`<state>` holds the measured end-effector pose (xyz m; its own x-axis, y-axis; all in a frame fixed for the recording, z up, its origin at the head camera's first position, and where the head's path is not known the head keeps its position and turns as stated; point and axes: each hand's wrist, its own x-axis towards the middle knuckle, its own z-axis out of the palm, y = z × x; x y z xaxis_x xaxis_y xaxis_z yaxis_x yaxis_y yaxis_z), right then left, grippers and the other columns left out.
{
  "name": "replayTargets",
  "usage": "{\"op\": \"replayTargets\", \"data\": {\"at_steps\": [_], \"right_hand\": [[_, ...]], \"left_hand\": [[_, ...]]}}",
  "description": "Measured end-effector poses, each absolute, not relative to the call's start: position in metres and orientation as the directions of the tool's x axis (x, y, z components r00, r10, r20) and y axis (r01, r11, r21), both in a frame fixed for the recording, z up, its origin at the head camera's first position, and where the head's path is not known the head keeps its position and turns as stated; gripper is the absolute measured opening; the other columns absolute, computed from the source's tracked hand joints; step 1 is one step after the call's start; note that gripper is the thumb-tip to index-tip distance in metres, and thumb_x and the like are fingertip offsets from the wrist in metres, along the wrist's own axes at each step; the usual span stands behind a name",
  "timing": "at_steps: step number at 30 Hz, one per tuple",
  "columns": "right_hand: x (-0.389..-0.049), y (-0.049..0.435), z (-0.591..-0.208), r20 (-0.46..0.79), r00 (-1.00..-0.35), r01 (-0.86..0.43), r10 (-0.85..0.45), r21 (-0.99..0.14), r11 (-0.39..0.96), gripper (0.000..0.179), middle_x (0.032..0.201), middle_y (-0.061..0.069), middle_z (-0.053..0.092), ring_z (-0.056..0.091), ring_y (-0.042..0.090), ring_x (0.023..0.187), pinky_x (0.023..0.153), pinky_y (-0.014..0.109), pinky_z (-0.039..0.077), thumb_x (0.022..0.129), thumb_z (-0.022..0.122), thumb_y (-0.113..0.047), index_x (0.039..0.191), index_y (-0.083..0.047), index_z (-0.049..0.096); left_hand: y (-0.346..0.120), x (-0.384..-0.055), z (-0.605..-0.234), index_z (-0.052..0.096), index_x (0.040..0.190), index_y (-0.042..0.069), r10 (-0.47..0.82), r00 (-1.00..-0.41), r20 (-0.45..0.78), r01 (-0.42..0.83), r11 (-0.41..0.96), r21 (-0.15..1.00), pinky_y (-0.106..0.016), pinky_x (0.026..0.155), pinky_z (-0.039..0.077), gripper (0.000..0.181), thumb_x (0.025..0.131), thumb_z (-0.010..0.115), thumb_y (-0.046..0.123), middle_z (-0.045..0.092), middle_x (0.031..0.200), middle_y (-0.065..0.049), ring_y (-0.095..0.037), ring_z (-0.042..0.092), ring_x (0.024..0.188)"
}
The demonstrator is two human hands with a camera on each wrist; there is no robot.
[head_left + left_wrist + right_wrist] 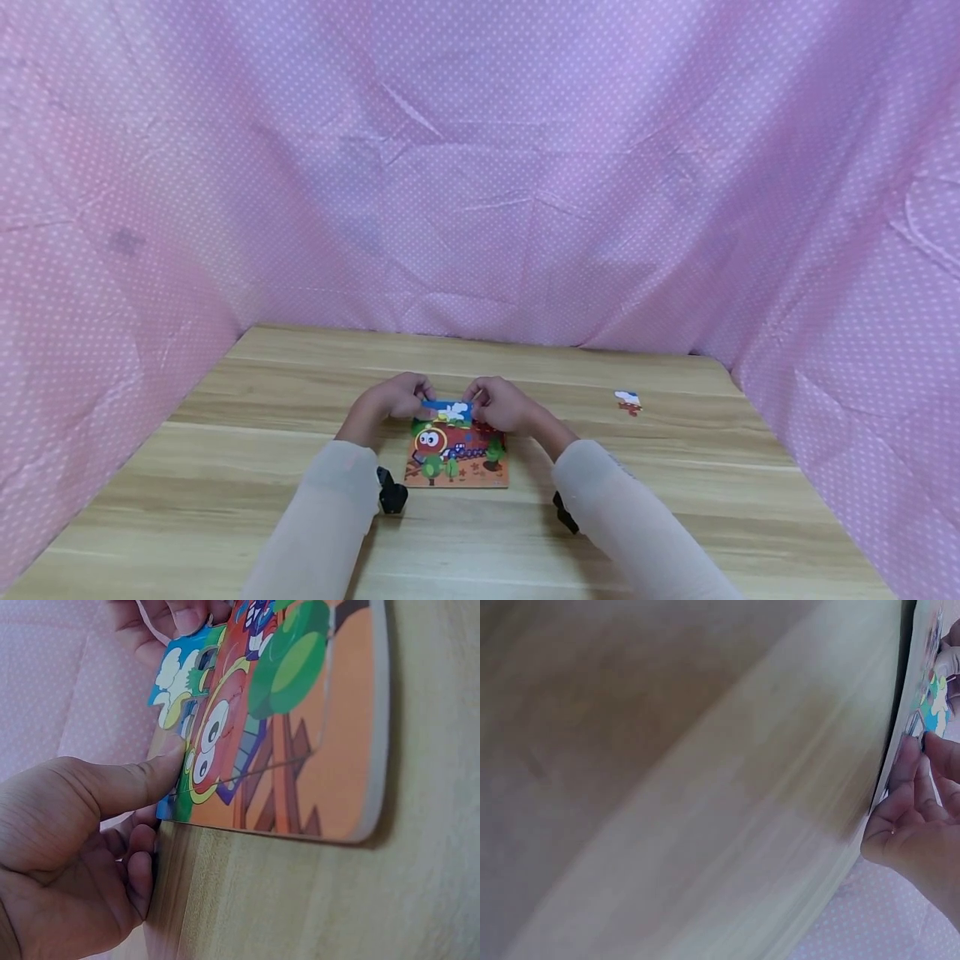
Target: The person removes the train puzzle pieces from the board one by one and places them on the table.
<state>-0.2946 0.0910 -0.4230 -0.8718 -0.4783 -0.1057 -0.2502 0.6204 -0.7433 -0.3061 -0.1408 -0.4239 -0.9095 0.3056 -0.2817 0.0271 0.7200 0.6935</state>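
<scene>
Blue at the fingertips: a cloud-painted puzzle strip (450, 408) lies at the picture board's (465, 477) far edge, between the two hands, with the rest of the picture spread out on its near side.

Left hand (399, 396): the thumb reaches over the board's far left edge and the other fingers curl behind it, so it grips the board there; whether it also pinches the puzzle strip, I cannot tell.

Right hand (504, 404): thumb and forefinger pinch the puzzle strip's right end, over the board's far right part.

Why two hands: one at each end probably keeps the puzzle strip level and stops the board from sliding.

Red-eyed-over train face (431, 438): on the board's left half, uncovered by either hand, and upright to the person, which likely makes the picture easy to read.

Loose piece (630, 407): well to the right of the board, flat, apart from both hands, perhaps set there to leave elbow room.

Pale sleeves (318, 508): either side of the board, ending short of the wrists, so the fingers work unhindered.

Wooden table (262, 392): under the board, giving it flat support.

Pink dotted cloth (480, 167): hanging beyond the board and to both sides, seemingly a screen.
</scene>
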Motion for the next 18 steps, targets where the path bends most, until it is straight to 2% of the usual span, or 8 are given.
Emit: {"op": "replayTargets", "data": {"at_steps": [7, 18], "right_hand": [[-0.2945, 0.0879, -0.4224, -0.106, -0.881, -0.235, -0.461, -0.748, 0.621, 0.015, 0.087, 0.004, 0.065, 0.059, 0.015, 0.078, 0.068, 0.028, 0.050, 0.096, 0.062, 0.003, 0.108, -0.004, 0.066], [-0.2964, 0.0850, -0.4251, -0.145, -0.904, -0.138, -0.401, -0.790, 0.597, 0.016, 0.095, 0.006, 0.068, 0.063, 0.018, 0.087, 0.075, 0.032, 0.052, 0.094, 0.064, 0.002, 0.108, -0.004, 0.069]], "left_hand": [[-0.1407, -0.3066, -0.4252, 0.062, 0.108, 0.007, 0.307, -0.909, -0.281, 0.024, 0.712, 0.702, -0.034, 0.082, 0.044, 0.019, 0.095, 0.074, 0.014, 0.059, 0.100, -0.008, -0.023, 0.052, 0.094], [-0.1417, -0.3071, -0.4269, 0.062, 0.109, 0.008, 0.290, -0.913, -0.288, 0.003, 0.709, 0.705, -0.033, 0.080, 0.044, 0.019, 0.095, 0.074, 0.014, 0.058, 0.100, -0.007, -0.023, 0.052, 0.093]]}}
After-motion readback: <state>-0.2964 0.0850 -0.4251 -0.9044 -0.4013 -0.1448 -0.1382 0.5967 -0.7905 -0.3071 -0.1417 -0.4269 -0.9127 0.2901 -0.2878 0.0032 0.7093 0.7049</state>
